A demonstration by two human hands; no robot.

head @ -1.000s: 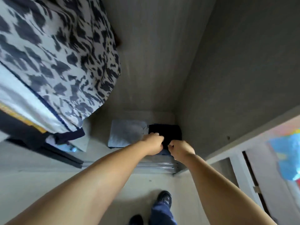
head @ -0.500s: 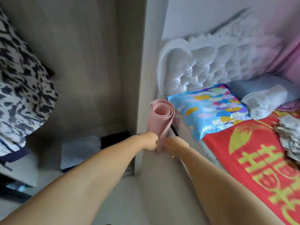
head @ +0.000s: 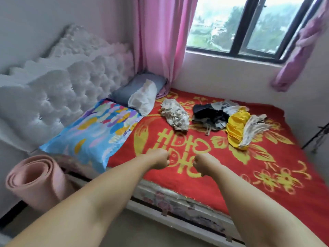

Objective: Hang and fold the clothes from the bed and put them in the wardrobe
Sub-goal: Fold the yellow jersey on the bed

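The bed [head: 267,175] has a red blanket with gold characters. Several crumpled clothes lie on its far half: a beige patterned garment [head: 175,114], a dark navy one [head: 210,114], a yellow one [head: 235,128] and a pale floral one [head: 252,129] draped over it. My left hand [head: 159,158] and my right hand [head: 204,164] are stretched out over the near edge of the bed, fingers curled into fists, holding nothing. The clothes lie well beyond both hands. The wardrobe is out of view.
A blue multicoloured pillow [head: 94,131] and a grey pillow [head: 140,91] lie by the white tufted headboard [head: 58,93]. A rolled pink mat [head: 35,180] stands at the bed's near left corner. Pink curtains [head: 158,38] frame the window [head: 249,24].
My view has swung right from the wardrobe floor, where both hands were at a folded dark garment, to the bed. Both hands now hold nothing.
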